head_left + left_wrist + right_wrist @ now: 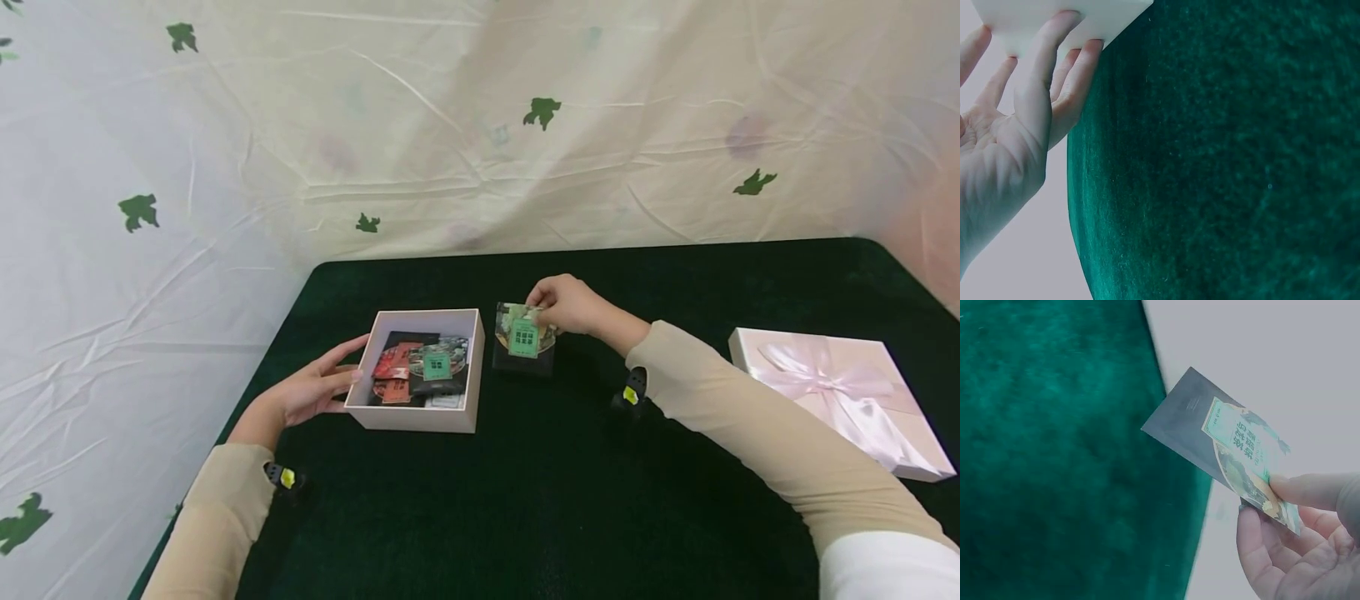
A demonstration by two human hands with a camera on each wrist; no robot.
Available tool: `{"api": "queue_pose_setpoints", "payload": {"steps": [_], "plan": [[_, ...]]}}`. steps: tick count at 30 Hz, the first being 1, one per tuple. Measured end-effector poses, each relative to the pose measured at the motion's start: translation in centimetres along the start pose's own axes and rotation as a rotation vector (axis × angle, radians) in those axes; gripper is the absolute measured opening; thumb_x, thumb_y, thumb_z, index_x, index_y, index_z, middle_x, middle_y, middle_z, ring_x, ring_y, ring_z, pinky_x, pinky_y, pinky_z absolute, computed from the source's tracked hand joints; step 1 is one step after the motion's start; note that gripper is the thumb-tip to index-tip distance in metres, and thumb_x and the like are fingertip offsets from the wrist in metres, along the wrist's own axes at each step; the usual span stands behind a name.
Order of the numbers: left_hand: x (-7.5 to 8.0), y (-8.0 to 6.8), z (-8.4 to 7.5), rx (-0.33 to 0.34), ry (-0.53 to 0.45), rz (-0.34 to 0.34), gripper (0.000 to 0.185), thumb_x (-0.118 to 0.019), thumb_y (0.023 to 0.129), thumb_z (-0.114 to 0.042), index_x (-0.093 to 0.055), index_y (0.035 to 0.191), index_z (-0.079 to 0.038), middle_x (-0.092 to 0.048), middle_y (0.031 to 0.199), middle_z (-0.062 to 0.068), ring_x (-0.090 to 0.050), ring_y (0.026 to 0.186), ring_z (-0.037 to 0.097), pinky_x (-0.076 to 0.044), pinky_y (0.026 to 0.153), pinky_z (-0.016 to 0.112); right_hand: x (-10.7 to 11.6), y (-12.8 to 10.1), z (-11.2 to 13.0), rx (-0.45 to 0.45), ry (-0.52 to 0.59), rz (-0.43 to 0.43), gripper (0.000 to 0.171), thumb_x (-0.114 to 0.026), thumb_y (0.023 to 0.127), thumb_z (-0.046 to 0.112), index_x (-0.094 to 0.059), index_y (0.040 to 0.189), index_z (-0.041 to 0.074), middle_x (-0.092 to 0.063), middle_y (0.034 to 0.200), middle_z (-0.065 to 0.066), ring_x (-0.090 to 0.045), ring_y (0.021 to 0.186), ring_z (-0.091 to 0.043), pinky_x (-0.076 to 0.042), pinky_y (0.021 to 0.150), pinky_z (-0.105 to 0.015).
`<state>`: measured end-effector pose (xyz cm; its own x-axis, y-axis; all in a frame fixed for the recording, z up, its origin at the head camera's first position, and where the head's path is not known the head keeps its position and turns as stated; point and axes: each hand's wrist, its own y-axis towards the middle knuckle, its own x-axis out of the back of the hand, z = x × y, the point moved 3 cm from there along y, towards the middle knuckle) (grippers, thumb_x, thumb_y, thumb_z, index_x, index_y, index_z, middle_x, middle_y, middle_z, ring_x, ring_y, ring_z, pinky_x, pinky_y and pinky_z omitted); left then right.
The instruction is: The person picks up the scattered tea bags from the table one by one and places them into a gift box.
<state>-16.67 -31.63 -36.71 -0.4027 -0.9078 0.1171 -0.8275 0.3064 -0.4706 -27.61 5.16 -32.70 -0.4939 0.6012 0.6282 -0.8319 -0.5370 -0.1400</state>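
Between thumb and fingers, my right hand point(570, 304) pinches a flat black packet point(523, 360) with a green label. The right wrist view shows the packet point(1194, 412) tilted, with the thumb over its printed face and fingers behind. To its left stands an open pale pink box point(420, 419) holding several packets: red-labelled packets point(393, 390) and a green-labelled one point(437, 364) on top. My left hand point(318, 387) touches the box's left side, its fingers extended. The left wrist view shows those fingertips against the pale box wall point(1107, 15).
A pale pink lid point(772, 350) with a satin bow point(828, 383) lies at the right of the dark green table point(525, 500), beyond my right forearm. A white cloth point(450, 125) with green leaf shapes hangs behind the table and along its left side.
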Motion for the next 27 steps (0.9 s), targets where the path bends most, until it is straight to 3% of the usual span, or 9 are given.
{"api": "queue_pose_setpoints", "payload": {"steps": [12, 22, 27], "plan": [[0.0, -0.1, 0.1, 0.014, -0.009, -0.002, 0.068, -0.047, 0.100, -0.029, -0.005, 0.153, -0.034, -0.017, 0.154, 0.022, -0.045, 0.124, 0.028, -0.046, 0.099, 0.047, 3.1, 0.0, 4.1, 0.054, 0.039, -0.052, 0.020, -0.059, 0.092, 0.008, -0.061, 0.110, 0.001, -0.066, 0.102, -0.015, -0.058, 0.083, -0.020, -0.051, 0.064, -0.029], [-0.1, -0.1, 0.2, 0.007, -0.003, -0.008, 0.067, -0.047, 0.100, -0.028, -0.006, 0.153, -0.034, -0.018, 0.154, 0.022, -0.046, 0.124, 0.029, -0.046, 0.099, 0.048, 1.2, 0.9, 7.3, 0.159, 0.080, -0.058, 0.021, -0.062, 0.090, 0.008, -0.063, 0.110, 0.001, -0.067, 0.097, -0.014, -0.061, 0.081, -0.021, -0.056, 0.067, -0.035], [-0.1, -0.1, 0.1, 0.012, -0.007, -0.010, 0.068, -0.048, 0.100, -0.028, -0.005, 0.153, -0.034, -0.018, 0.154, 0.023, -0.047, 0.123, 0.028, -0.047, 0.098, 0.047, -0.5, 1.1, 8.5, 0.214, 0.091, -0.029, 0.020, -0.061, 0.091, 0.007, -0.063, 0.110, 0.000, -0.068, 0.095, -0.014, -0.062, 0.078, -0.020, -0.055, 0.064, -0.032]]}}
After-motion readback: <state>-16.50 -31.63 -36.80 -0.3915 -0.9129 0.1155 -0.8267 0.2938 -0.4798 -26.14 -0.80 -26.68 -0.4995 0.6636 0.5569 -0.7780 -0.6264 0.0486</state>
